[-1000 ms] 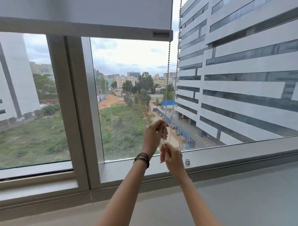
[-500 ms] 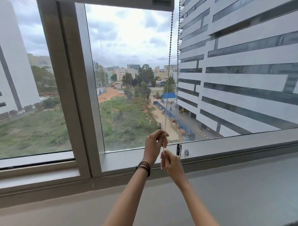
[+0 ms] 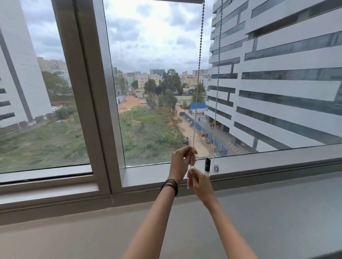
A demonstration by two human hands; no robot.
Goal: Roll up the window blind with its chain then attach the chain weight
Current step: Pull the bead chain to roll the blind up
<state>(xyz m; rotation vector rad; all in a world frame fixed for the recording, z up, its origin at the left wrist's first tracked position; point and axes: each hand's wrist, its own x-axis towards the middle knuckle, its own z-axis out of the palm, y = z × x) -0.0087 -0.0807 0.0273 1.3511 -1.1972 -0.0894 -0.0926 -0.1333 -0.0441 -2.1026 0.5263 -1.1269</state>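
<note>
While both forearms reach up from the six o'clock edge of the view, the right hand (image 3: pixel 199 182) sits nearest, its thumb and forefinger closed in a pinch on the left strand of the bead chain (image 3: pixel 198 74). At its eleven o'clock the left hand (image 3: pixel 181 160), with dark bands (image 3: pixel 169 185) round the wrist, pinches the same strand a little higher, fingers curled about the beads, and a short run of chain shows between the two grips. The chain's right strand hangs ungripped at the right hand's one o'clock. Between the two strands, just beside the free one and apart from both hands, the black chain weight (image 3: pixel 207 164) stands upright on the grey window ledge (image 3: pixel 148 175), with a small metal fitting (image 3: pixel 216 167) at its three o'clock. Farther up, both strands rise to the blind (image 3: pixel 185 1), of which only the bottom edge shows at twelve o'clock. Beyond the glass, a white building (image 3: pixel 277 74) fills the three o'clock side.
</note>
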